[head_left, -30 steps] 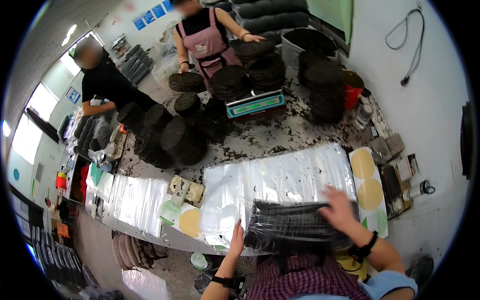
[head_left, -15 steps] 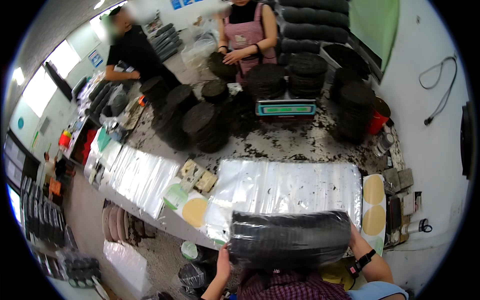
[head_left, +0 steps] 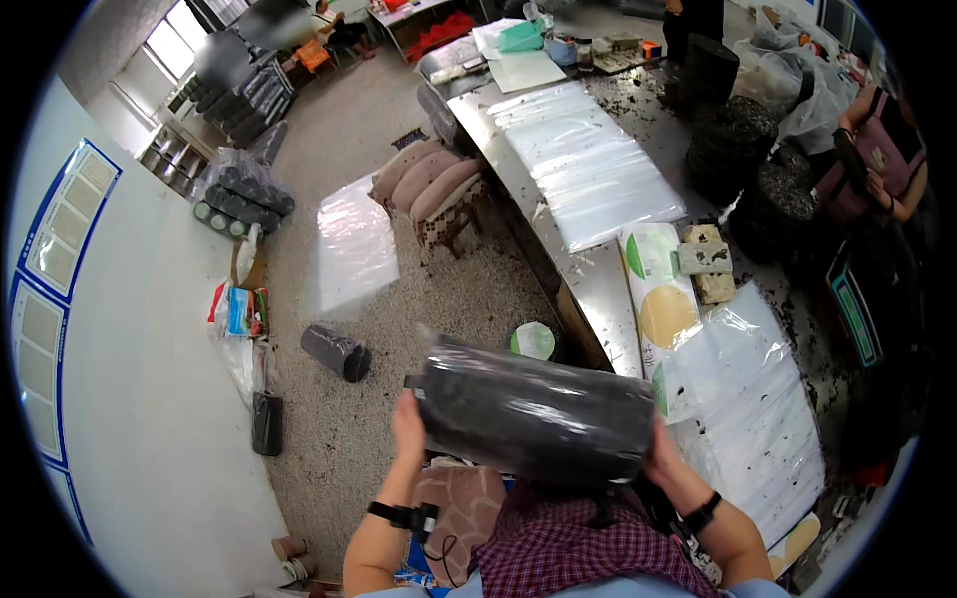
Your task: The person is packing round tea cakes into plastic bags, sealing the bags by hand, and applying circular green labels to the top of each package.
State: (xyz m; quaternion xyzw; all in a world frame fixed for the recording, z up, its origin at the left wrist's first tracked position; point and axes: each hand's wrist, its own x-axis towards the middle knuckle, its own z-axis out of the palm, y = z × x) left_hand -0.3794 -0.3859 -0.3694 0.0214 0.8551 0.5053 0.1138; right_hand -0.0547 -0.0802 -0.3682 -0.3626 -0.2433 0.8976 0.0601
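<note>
I hold a long black roll wrapped in clear plastic (head_left: 533, 411) in front of my chest, lying crosswise. My left hand (head_left: 407, 424) presses against its left end and my right hand (head_left: 660, 448) grips its right end. The bundle hangs over the floor, just left of the metal table's (head_left: 598, 289) edge. Clear plastic bags (head_left: 743, 409) lie spread on the table by my right hand.
Similar wrapped black rolls (head_left: 335, 351) lie on the speckled floor, with more piled by the wall (head_left: 239, 191). Padded stools (head_left: 429, 184) stand beside the table. Stacks of black discs (head_left: 743, 135) sit on the table. A person in a pink apron (head_left: 877, 159) works opposite.
I have turned left, away from the table. The wrapped roll came off the table surface and is now held up over the floor between both hands.
</note>
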